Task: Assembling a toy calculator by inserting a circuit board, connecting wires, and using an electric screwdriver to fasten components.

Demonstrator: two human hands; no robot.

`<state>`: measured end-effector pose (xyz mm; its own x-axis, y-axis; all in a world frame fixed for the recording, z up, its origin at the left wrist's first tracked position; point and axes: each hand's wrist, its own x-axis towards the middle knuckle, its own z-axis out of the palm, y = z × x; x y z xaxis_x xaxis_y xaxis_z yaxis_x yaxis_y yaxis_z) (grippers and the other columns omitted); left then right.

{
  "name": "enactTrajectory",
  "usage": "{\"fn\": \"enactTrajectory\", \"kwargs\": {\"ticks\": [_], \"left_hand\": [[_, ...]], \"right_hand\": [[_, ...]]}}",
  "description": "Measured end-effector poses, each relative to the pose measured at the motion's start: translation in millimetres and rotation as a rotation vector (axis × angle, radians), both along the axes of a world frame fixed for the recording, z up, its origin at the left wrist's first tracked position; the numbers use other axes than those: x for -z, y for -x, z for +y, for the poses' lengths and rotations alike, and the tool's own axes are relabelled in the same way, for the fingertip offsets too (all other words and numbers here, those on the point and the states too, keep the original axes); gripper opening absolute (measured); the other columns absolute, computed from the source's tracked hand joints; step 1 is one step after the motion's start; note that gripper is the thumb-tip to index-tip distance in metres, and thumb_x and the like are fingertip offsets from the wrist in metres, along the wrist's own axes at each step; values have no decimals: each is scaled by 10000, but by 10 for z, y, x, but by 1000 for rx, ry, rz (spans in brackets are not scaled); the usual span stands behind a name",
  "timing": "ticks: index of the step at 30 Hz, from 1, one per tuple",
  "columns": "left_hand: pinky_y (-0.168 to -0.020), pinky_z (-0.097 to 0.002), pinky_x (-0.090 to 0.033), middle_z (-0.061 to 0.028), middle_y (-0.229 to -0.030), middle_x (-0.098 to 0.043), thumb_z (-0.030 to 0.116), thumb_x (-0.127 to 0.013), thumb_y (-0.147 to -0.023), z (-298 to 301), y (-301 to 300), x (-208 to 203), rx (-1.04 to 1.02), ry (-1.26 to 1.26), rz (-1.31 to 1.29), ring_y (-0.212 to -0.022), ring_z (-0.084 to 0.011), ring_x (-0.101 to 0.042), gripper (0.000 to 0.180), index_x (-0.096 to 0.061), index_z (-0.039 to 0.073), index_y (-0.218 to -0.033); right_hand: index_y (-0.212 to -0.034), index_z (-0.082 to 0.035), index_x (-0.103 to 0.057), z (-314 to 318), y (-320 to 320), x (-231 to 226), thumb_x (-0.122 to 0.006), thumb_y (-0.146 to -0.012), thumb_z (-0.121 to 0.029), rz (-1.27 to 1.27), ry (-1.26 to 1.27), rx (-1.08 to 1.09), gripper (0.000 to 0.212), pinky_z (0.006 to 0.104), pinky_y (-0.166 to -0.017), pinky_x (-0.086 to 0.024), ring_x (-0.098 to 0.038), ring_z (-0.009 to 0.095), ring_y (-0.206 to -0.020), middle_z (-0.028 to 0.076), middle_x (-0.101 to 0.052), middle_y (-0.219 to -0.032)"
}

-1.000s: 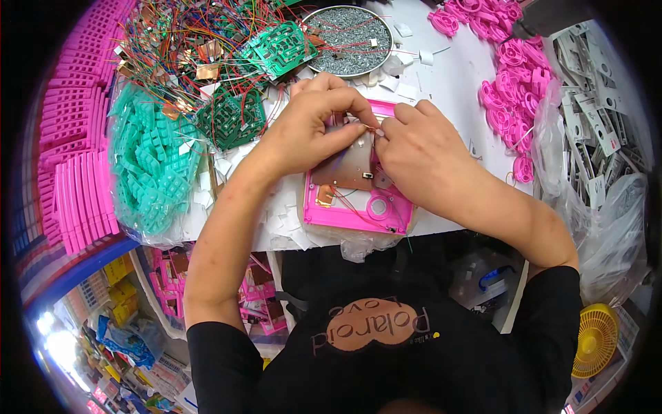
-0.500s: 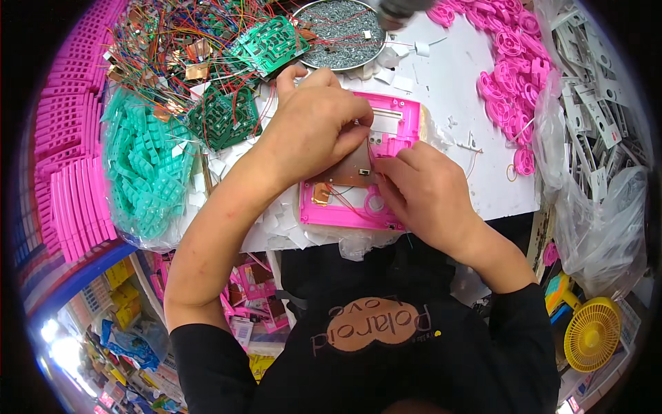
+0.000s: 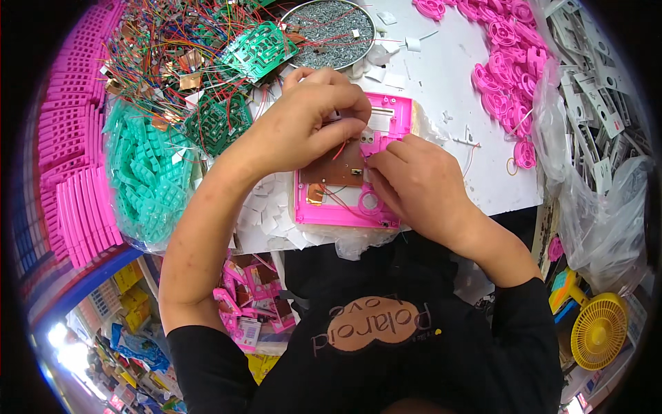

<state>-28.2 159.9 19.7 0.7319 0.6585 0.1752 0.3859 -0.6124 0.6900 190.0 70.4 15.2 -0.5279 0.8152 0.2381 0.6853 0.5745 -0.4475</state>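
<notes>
A pink plastic casing (image 3: 303, 215) lies open on the white table before me, with a brown circuit board (image 3: 331, 172) set inside it. My left hand (image 3: 321, 121) comes over the board's upper part, thumb and fingers pinched together. A short red wire (image 3: 338, 151) sticks out from under that thumb. At the casing's right side is my right hand (image 3: 422, 185), closed, its fingertips by the board's right edge; what they grip is hidden. Thin red wires (image 3: 339, 199) run across the lower casing beside a round pink ring (image 3: 370, 201) and a copper-coloured piece (image 3: 315, 194).
Green circuit boards (image 3: 261, 52) with tangled wires heap up at the upper left, above a bag of teal rubber pieces (image 3: 148, 172). A round tray of screws (image 3: 329, 31) stands behind. Pink parts (image 3: 510, 83) and grey-white panels (image 3: 593, 90) lie right. White scraps (image 3: 265, 207) litter the table.
My left fingertips have shifted slightly left, and the red wire's end now shows below the thumb. My right hand has moved a little left and up. The view has shifted slightly.
</notes>
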Motion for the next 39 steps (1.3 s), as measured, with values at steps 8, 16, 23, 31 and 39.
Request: {"fn": "enactTrajectory", "kwargs": {"ticks": [8,16,23,31,39], "left_hand": [[-1059,-504,-314,-2,-896,-625,134,-747,-790,-89,-90,-43,-2,-296,230,-986,-228,-598,121,-652,140,-863],[-1055,-513,-368,-3,-871,-633,176,-736,-751,-146,-314,-82,67,-555,442,-969,-210,-606,125,-688,118,-851],[-904,-418,-508,-76,-810,-686,174,-705,-753,-85,-519,-204,231,-487,619,-897,-252,-662,96,-724,85,-784],[-742,-482,-554,-215,-807,-694,142,-665,-801,71,-375,-197,70,-78,496,-798,-400,-687,144,-719,9,-790],[-750,-484,-554,-216,-798,-698,148,-668,-812,97,-357,-21,12,-104,405,-798,-402,-695,158,-722,5,-854]], "right_hand": [[-876,-57,-629,17,-6,-10,-728,-833,-104,-25,-8,-19,117,402,-636,-518,-624,278,-750,82,-593,-781],[-766,-69,-625,8,15,-33,-678,-760,-107,-58,-22,-10,66,385,-666,-536,-635,258,-761,69,-604,-759],[-784,-69,-661,31,21,-65,-673,-747,-99,-64,-33,65,50,382,-684,-526,-623,261,-775,68,-620,-773],[-783,-67,-660,349,-16,-316,-666,-735,-81,-290,-186,-120,51,376,-730,-507,-605,276,-835,92,-635,-803],[-930,-34,-642,310,-75,-146,-691,-805,-63,-104,-57,-42,137,378,-762,-520,-605,305,-867,96,-640,-859]]}}
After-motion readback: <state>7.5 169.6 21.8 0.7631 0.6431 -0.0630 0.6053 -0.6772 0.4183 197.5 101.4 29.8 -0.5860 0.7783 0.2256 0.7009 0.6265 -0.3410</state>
